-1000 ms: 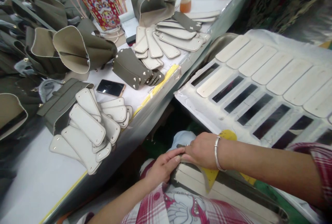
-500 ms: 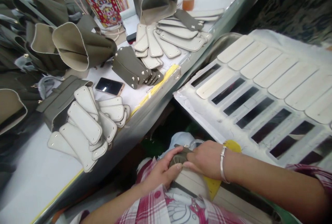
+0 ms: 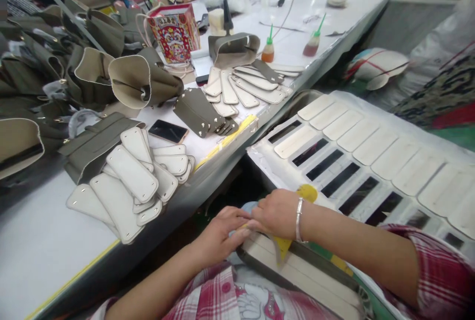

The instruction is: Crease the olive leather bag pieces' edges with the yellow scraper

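Across my lap lies an olive-grey bag with a cream panel facing up (image 3: 304, 273). My left hand (image 3: 224, 233) grips its far left end, thumb and fingers pressed together at the edge. Right beside it, my right hand (image 3: 276, 213) is closed on the same end, fingertips close to the left thumb. The fingers hide the spot they pinch, so any small part there cannot be made out. Under my right hand and wrist shows a yellow piece (image 3: 284, 248), partly covered.
On the left table lie white oblong straps (image 3: 131, 174), olive straps (image 3: 202, 112), a phone (image 3: 168, 131) and olive bags (image 3: 129, 80). Behind stand a red paper bag (image 3: 174, 35) and green-tipped bottles (image 3: 267, 50). A rack (image 3: 265, 161) with cream panels stands right.
The view has tilted up, showing more of the far table. Both hands stay together at the bag's end; the bag has turned and shows more of its cream panel.
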`<state>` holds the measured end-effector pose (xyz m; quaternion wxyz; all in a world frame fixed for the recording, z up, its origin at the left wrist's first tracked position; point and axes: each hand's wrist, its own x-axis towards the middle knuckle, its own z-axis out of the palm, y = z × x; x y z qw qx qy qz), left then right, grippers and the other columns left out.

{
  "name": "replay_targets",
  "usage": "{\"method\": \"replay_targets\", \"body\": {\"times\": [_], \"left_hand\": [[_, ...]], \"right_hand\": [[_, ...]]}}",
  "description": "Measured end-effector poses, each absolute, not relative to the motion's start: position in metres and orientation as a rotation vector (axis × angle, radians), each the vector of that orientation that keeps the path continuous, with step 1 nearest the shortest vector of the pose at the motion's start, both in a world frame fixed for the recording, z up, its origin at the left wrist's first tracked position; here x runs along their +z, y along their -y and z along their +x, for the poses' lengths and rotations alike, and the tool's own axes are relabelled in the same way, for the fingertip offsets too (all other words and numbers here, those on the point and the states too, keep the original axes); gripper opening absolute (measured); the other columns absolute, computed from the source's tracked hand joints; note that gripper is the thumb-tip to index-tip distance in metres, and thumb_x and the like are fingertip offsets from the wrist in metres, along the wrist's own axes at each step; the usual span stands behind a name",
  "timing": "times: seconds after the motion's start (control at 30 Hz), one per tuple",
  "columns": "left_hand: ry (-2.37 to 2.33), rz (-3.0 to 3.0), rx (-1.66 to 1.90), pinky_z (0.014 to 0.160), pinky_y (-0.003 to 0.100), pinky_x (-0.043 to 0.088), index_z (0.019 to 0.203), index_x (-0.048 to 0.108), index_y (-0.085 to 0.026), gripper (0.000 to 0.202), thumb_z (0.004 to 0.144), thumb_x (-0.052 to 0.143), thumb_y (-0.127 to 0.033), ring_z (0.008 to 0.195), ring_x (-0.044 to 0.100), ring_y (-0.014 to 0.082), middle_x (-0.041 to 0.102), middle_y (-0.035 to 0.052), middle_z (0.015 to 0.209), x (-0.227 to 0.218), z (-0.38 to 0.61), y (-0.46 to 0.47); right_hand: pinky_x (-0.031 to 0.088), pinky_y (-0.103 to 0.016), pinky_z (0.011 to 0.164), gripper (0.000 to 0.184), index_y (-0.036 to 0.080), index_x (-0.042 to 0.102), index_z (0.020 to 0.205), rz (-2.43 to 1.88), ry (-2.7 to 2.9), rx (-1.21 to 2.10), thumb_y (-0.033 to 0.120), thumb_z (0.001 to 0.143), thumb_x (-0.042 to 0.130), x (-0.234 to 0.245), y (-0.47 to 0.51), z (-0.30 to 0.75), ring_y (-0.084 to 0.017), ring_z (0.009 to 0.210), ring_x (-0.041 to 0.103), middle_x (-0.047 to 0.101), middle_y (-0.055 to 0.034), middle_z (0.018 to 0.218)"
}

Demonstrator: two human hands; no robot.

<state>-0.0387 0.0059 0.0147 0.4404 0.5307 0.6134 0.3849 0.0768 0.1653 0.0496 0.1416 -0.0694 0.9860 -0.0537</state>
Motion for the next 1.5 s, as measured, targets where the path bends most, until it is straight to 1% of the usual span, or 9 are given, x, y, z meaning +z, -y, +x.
{"method": "replay_targets", "body": {"times": [0.17,0.3,0.4,0.53,0.7,0.8,1.0,1.27,1.5], "left_hand": [[-1.569,1.054,1.016,0.058,0.023,0.033,0.067,0.063,-0.014,0.037,0.086,0.044,-0.041,0.059,0.043,0.0106,0.047,-0.0008,0.059,0.024,-0.038,0.001],[-1.276,0.404,1.27,0.043,0.021,0.017,0.065,0.055,-0.014,0.04,0.084,0.044,-0.047,0.041,0.021,0.0061,0.027,-0.008,0.043,0.016,-0.026,0.014],[-1.148,0.232,1.356,0.041,0.021,0.015,0.068,0.055,-0.015,0.037,0.082,0.047,-0.048,0.038,0.02,0.0052,0.031,-0.0084,0.042,0.009,-0.014,0.019],[-1.328,0.336,1.176,0.04,0.021,0.013,0.065,0.056,-0.014,0.041,0.079,0.048,-0.053,0.037,0.02,0.0047,0.031,-0.0084,0.042,0.009,-0.004,0.023],[-1.684,0.817,0.927,0.05,0.022,0.03,0.059,0.058,-0.014,0.039,0.079,0.05,-0.047,0.05,0.039,0.0094,0.044,-0.0031,0.05,0.015,-0.022,0.031],[-1.954,0.83,1.103,0.06,0.024,0.039,0.085,0.058,-0.016,0.028,0.077,0.055,-0.043,0.064,0.05,0.013,0.056,0.0004,0.071,0.01,-0.045,0.023],[-1.991,1.077,1.371,0.086,0.033,0.043,0.122,0.04,-0.02,0.048,0.078,0.055,-0.035,0.106,0.049,0.0201,0.051,0.0096,0.117,-0.009,-0.073,-0.031],[-2.071,1.47,1.072,0.102,0.039,0.03,0.119,0.046,-0.017,0.036,0.087,0.04,-0.031,0.117,0.041,0.0211,0.047,0.0117,0.123,-0.029,-0.064,-0.066],[-1.836,0.626,1.353,0.089,0.038,0.042,0.127,0.038,-0.02,0.054,0.081,0.05,-0.046,0.098,0.056,0.0222,0.058,0.0092,0.111,-0.022,-0.059,-0.074]], "right_hand": [[0.031,-0.029,0.052,0.04,0.018,0.056,0.07,-0.377,-3.053,-0.061,0.044,0.091,0.034,0.061,-0.166,0.062,-0.016,0.055,0.054,0.06,-0.0045,0.063],[0.039,-0.037,0.076,0.028,0.018,0.055,0.091,0.031,-3.607,-0.265,0.044,0.084,0.048,0.061,-0.175,0.074,-0.022,0.087,0.056,0.061,-0.0084,0.09],[0.042,-0.041,0.085,0.055,0.017,0.043,0.115,1.015,-3.409,-1.299,0.047,0.073,0.06,0.051,-0.172,0.08,-0.025,0.103,0.052,0.055,-0.013,0.112],[0.05,-0.033,0.063,0.045,0.017,0.047,0.102,1.108,-2.11,-2.28,0.049,0.073,0.058,0.035,-0.155,0.069,-0.019,0.071,0.062,0.065,-0.0078,0.086],[0.046,-0.022,0.05,0.025,0.017,0.05,0.077,1.086,-1.942,-2.202,0.037,0.071,0.065,0.025,-0.144,0.05,-0.011,0.052,0.055,0.062,0.0008,0.064],[0.046,-0.022,0.049,0.023,0.017,0.049,0.076,1.04,-1.902,-2.174,0.03,0.069,0.067,0.014,-0.145,0.044,-0.011,0.051,0.056,0.062,0.0018,0.062],[0.045,-0.021,0.049,0.021,0.017,0.051,0.077,1.005,-1.87,-2.224,0.025,0.066,0.067,-0.01,-0.148,0.037,-0.01,0.052,0.055,0.06,0.0037,0.061],[0.047,-0.024,0.049,0.008,0.016,0.053,0.069,0.953,-1.759,-2.336,0.018,0.065,0.06,-0.021,-0.151,0.04,-0.014,0.051,0.058,0.061,0.0023,0.054],[0.049,-0.027,0.051,0.025,0.018,0.051,0.083,0.879,-1.656,-2.553,0.03,0.067,0.065,-0.026,-0.144,0.035,-0.015,0.053,0.059,0.061,0.0023,0.061]]}}
